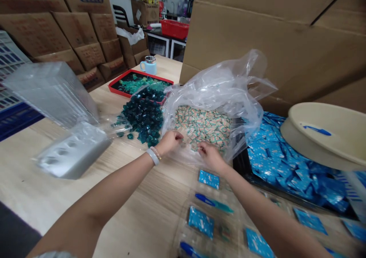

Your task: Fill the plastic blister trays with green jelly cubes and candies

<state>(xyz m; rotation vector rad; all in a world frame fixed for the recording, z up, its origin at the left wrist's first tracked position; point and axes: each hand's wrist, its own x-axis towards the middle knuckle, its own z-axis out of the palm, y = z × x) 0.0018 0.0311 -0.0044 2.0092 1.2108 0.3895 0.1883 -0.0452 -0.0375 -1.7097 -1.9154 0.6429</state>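
Blue packets (200,221) are laid in clear trays (220,214) on the table (134,208). Beyond, small pieces (203,122) are held in an open plastic bag (223,84). Left hand (168,143) and right hand (213,157) are placed at its near side; whether anything is clamped by their fingers (178,135) cannot be told.

I can make out tall brown cartons (31,33) along the left, their faces printed in red and blue. Nearer me at that edge, a white crate (8,50) sits above a blue crate (20,120). Toward the far end of the table (134,208), I see a light blue mug (150,66) with its handle to the left. Behind it, an open carton (140,49) has white plastic (131,36) spilling over its rim, near a black slatted chair back (120,14). Farther off, I spot a red basket (175,30) and bottles (183,6), too small to read. A large cardboard panel (286,48) fills my upper right.
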